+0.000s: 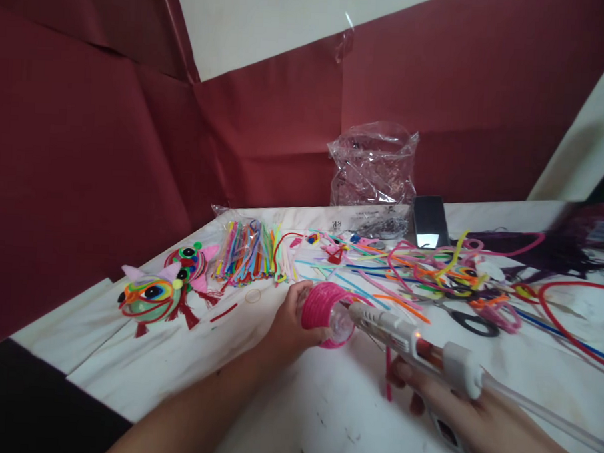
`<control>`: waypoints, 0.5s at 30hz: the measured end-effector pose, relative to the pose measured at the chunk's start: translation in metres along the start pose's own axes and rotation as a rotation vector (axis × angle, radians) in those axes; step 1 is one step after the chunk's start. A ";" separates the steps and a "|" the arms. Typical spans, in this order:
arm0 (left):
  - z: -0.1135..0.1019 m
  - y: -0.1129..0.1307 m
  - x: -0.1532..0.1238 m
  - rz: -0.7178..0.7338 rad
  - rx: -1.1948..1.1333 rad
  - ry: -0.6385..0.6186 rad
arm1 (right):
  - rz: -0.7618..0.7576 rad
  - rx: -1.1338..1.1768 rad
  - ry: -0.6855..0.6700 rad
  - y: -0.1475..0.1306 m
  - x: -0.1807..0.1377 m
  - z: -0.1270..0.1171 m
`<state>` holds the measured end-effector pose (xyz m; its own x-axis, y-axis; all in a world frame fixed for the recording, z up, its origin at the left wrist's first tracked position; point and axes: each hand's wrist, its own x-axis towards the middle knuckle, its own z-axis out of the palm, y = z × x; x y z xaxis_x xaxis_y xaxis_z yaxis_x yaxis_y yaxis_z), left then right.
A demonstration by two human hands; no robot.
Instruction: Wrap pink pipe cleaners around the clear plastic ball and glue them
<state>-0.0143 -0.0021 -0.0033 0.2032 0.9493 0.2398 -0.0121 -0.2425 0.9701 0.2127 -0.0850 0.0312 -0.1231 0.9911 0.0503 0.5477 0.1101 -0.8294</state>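
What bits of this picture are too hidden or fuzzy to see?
Head view:
- Far side of the left hand: hidden behind the ball it grips.
- Glue gun handle: covered by the right hand, itself cut by the bottom edge.
- Bag contents: blurred by crinkled plastic.
- Phone screen: only glare shows.
- Scissors blades: buried under pipe cleaners.

Bare left hand (pixel 292 321), right hand (pixel 474 413), bare forearms.

green fish ornament (pixel 146 298), red fish ornament (pixel 188 261), bagged pipe cleaners (pixel 248 251), clear plastic bag (pixel 372 163), phone (pixel 429 221), scissors (pixel 471 321)
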 end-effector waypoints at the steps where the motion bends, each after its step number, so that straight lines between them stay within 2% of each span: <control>1: 0.000 0.001 0.000 -0.005 0.005 0.005 | -0.002 0.004 0.015 -0.001 0.000 0.001; 7: 0.001 0.006 -0.001 -0.032 0.015 0.018 | 0.064 0.099 0.108 -0.003 -0.006 0.011; 15: -0.001 0.000 0.000 -0.006 0.000 0.013 | -0.004 -0.053 0.006 0.003 0.005 -0.001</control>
<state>-0.0157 -0.0018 -0.0031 0.1909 0.9533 0.2340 -0.0110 -0.2363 0.9716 0.2141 -0.0796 0.0295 -0.1202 0.9911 0.0573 0.5905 0.1177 -0.7984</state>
